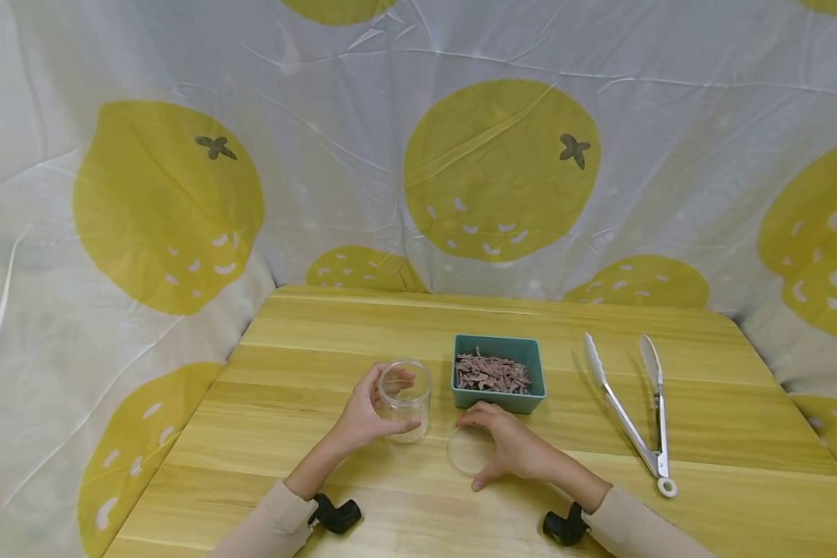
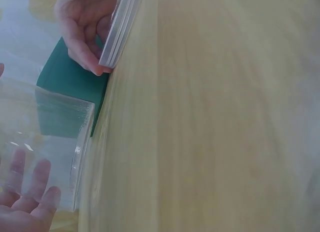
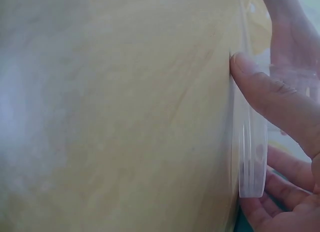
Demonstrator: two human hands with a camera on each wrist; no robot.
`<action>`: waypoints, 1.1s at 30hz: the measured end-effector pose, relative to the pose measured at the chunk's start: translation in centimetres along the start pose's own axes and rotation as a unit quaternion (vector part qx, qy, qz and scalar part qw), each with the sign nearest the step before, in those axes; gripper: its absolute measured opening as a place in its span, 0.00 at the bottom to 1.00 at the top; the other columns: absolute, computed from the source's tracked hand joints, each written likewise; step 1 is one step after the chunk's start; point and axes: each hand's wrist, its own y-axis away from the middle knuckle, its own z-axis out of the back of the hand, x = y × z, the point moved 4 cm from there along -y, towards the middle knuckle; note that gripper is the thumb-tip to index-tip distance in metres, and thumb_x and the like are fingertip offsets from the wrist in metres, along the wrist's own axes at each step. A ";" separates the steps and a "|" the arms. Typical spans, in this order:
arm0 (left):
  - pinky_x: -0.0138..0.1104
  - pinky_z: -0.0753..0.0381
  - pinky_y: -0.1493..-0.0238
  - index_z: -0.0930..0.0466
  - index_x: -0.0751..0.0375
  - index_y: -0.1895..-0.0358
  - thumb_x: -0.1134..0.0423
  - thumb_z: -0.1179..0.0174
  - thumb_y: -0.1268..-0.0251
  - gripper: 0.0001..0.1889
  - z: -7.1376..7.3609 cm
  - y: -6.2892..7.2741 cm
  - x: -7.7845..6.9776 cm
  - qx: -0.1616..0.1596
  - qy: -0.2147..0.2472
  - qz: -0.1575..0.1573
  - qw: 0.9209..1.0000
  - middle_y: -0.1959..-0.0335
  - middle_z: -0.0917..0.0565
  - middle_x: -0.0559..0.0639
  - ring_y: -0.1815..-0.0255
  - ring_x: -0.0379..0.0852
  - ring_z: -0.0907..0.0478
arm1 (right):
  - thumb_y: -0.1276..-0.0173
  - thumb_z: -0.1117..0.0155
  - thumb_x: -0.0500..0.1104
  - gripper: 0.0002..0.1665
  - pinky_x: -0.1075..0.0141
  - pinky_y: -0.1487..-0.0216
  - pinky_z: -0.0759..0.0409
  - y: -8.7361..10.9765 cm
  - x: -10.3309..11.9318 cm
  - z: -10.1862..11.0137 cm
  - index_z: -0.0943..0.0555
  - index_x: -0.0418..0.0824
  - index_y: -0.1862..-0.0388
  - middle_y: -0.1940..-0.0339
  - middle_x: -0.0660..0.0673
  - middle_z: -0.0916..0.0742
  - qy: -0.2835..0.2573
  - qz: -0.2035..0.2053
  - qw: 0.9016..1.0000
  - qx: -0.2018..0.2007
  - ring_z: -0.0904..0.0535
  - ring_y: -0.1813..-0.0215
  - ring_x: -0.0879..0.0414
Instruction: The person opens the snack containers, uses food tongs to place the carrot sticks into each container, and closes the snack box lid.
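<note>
A clear jar (image 1: 424, 412) without a lid stands on the table, its round mouth facing up. My left hand (image 1: 363, 415) grips it from the left, thumb across the near side and fingers behind. In the left wrist view, those fingers show through the wall of the jar (image 2: 60, 119). To the right, my right hand (image 1: 516, 446) holds a clear round lid (image 1: 469, 451) by its edge, close over the tabletop. The right wrist view shows the thumb on one side of the ribbed lid (image 3: 252, 164) and the fingers on the other.
A teal rectangular container (image 1: 498, 401) of brownish-pink shredded pieces (image 1: 491, 374) sits just beyond my right hand. Spread metal tongs (image 1: 628, 422) with pale tips lie on the right of the wooden table (image 1: 307, 333). A lemon-print curtain (image 1: 335, 155) hangs around the table's back and sides.
</note>
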 end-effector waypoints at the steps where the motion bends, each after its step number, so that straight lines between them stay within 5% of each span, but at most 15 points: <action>1: 0.62 0.31 0.36 0.35 0.67 0.36 0.71 0.23 0.52 0.39 0.0 0.0 0.0 0.000 0.000 0.001 1.000 0.38 0.27 0.72 0.36 0.66 0.27 | 0.66 0.11 0.53 0.51 0.57 0.38 0.25 0.0 0.1 0.0 0.21 0.38 0.40 0.45 0.48 0.20 0.002 0.000 1.000 0.001 0.26 0.43 0.54; 33: 0.62 0.36 0.32 0.38 0.70 0.38 0.74 0.24 0.54 0.40 0.1 0.0 0.8 0.015 0.000 0.009 1.000 0.39 0.26 0.71 0.35 0.68 0.28 | 0.64 0.10 0.49 0.52 0.54 0.37 0.25 0.0 0.6 0.0 0.21 0.33 0.38 0.43 0.46 0.22 0.005 -0.024 1.000 0.016 0.27 0.40 0.50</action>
